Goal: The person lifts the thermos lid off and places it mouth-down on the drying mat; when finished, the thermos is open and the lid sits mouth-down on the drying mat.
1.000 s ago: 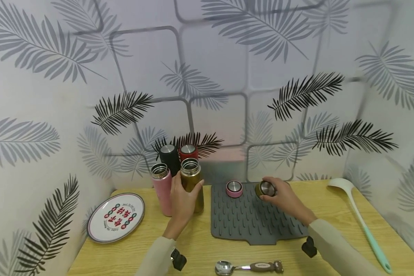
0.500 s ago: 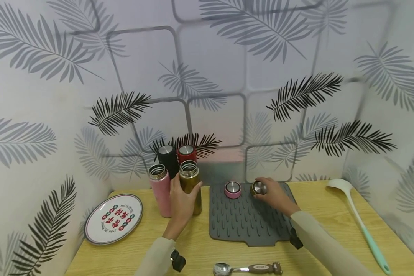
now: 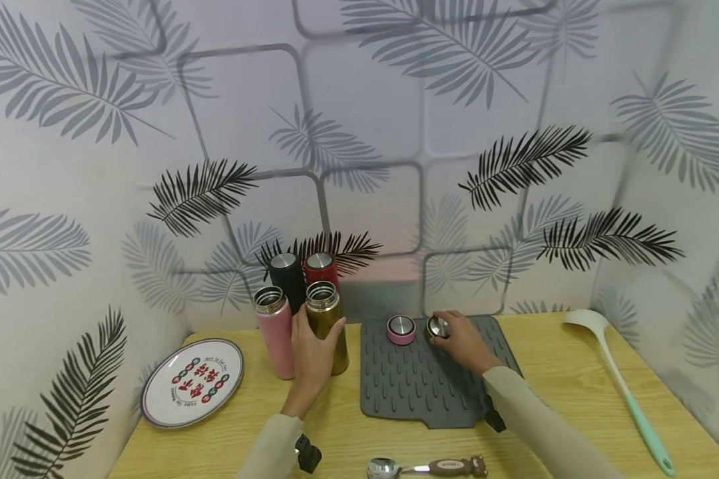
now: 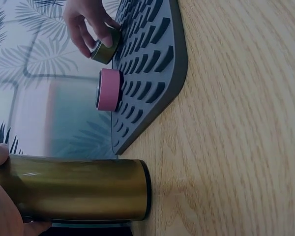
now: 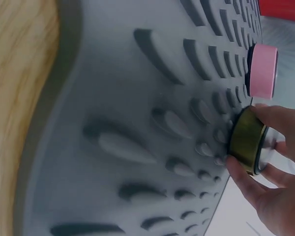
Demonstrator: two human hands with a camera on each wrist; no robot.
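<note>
My left hand (image 3: 313, 356) grips an uncapped gold vacuum flask (image 4: 83, 189) that stands upright on the wooden table. In my right hand (image 3: 464, 342), fingertips and thumb pinch the matching gold lid (image 5: 247, 140) by its sides. The lid is slightly tilted, right at the surface of the grey ridged drying mat (image 3: 419, 392). Beside it on the mat sits a pink lid (image 3: 401, 332) with a steel top. An uncapped pink flask (image 3: 274, 336) stands left of the gold one. Behind them are a capped black flask (image 3: 287, 281) and a capped red flask (image 3: 321, 269), both partly hidden.
A white plate with red lettering (image 3: 194, 382) lies at the left, near the wall. A spoon with a brown handle (image 3: 449, 467) lies at the front edge. Along the right side lies a white ladle with a mint handle (image 3: 620, 372). Patterned walls enclose the back and sides.
My right hand has moved left and down with the gold lid, bringing it close beside the pink lid. The left hand keeps its hold on the gold flask; the view has shifted slightly.
</note>
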